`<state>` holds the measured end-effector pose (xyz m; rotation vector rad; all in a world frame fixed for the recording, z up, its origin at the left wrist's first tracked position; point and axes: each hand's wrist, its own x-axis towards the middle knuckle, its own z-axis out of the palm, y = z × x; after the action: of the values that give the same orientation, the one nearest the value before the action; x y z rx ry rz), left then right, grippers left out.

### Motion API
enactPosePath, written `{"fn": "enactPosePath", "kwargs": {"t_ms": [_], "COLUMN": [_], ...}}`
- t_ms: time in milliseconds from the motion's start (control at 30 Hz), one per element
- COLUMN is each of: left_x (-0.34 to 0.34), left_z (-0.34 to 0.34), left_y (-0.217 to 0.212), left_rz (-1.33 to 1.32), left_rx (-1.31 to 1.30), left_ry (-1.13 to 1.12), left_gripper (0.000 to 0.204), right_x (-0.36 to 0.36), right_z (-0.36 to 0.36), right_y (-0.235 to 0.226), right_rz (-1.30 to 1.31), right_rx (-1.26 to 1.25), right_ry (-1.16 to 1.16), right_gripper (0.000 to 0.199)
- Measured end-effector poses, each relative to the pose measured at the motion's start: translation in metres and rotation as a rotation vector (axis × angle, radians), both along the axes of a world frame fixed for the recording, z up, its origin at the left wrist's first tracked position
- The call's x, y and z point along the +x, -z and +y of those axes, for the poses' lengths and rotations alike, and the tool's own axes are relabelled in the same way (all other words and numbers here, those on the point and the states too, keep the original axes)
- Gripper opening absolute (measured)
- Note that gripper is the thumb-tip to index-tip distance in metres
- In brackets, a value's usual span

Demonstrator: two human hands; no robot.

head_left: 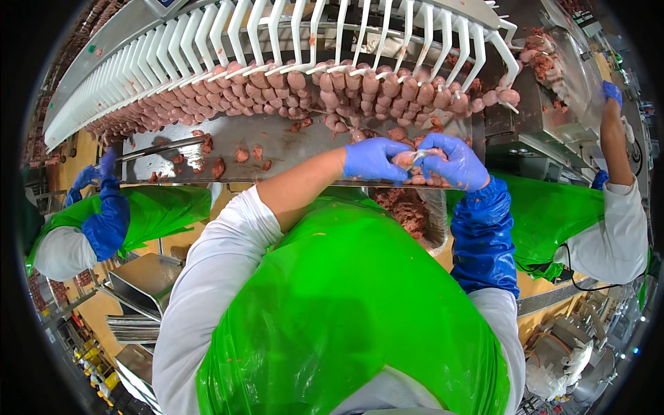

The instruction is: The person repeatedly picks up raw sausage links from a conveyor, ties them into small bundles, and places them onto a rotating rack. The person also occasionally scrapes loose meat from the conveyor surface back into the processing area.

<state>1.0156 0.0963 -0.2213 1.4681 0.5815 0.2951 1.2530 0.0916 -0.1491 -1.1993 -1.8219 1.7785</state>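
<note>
My left hand (377, 159), in a blue glove, pinches one side of a sausage casing (419, 158) over the near edge of the metal table. My right hand (454, 162), gloved the same way, grips the casing's other side, where a pale twisted stretch shows between the fingers. Pink meat fills the part by my left fingers. Just below my hands lie more sausage links (432, 180), partly hidden by them. Beyond, rows of linked sausages (332, 86) hang from a curved rack of white hooks (296, 34).
Scraps of meat (218, 168) and a metal bar (162, 148) lie on the steel table (277, 128). Under its edge sits a clear-lined container of ground meat (403, 211). Co-workers in green aprons stand at left (155, 207) and right (553, 214); a machine (567, 104) stands at far right.
</note>
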Motion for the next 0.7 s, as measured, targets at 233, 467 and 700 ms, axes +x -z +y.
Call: {"fn": "enactPosePath", "kwargs": {"t_ms": [233, 467, 700], "left_x": [-0.041, -0.105, -0.108], "left_z": [0.004, -0.013, -0.008], "left_y": [-0.006, 0.019, 0.008], "left_rz": [0.040, 0.043, 0.584], "left_rx": [-0.266, -0.407, 0.257], "left_ry": [-0.044, -0.131, -0.041], "left_gripper": [0.034, 0.022, 0.032], "right_x": [-0.019, -0.037, -0.051], "right_z": [0.001, 0.012, 0.030], "right_y": [0.005, 0.029, 0.034], "right_rz": [-0.107, -0.045, -0.075], "right_rx": [0.382, 0.405, 0.433], "right_ry": [0.044, -0.061, -0.136], "right_gripper": [0.013, 0.013, 0.012]}}
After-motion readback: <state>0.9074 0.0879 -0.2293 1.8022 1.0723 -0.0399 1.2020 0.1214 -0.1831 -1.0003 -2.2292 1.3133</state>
